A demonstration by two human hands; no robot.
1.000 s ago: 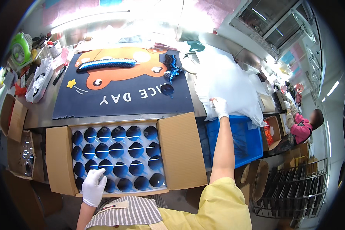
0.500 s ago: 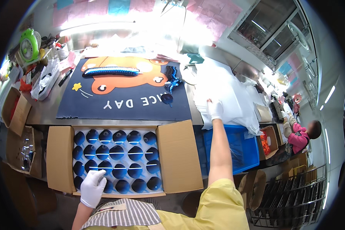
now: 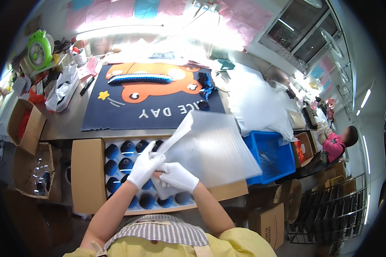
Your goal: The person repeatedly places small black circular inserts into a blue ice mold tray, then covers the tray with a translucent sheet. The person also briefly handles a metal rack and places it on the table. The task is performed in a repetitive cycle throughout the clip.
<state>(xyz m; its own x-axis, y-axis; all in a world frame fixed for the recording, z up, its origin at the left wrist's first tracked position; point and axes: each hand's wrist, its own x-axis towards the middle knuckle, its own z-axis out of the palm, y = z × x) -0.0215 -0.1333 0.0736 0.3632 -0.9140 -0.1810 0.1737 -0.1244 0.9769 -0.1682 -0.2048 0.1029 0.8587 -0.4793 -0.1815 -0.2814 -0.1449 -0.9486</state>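
A translucent white foam sheet (image 3: 216,147) spreads over the right half of an open cardboard carton (image 3: 88,175). Rows of dark blue sunglasses lenses (image 3: 127,147) fill the carton; the sheet covers part of them. Both hands wear white gloves with fingertips exposed on at least one. My left hand (image 3: 146,167) pinches the sheet's near left corner, its index finger pointing up along the edge. Beside it, my right hand (image 3: 179,176) is closed on the same corner, its fingers partly hidden. The sheet's far left edge curls upward.
Behind the carton lies a dark mat (image 3: 111,115) with a row of nested sunglasses (image 3: 139,78) on it. White sheets (image 3: 253,98) are stacked on the right, above a blue bin (image 3: 270,158). A green fan (image 3: 39,50) stands far left. Another person (image 3: 333,145) works at right.
My right hand has come back from the white stack with a foam sheet. My left hand has risen from the carton's near left corner to meet it. The view has shifted slightly.
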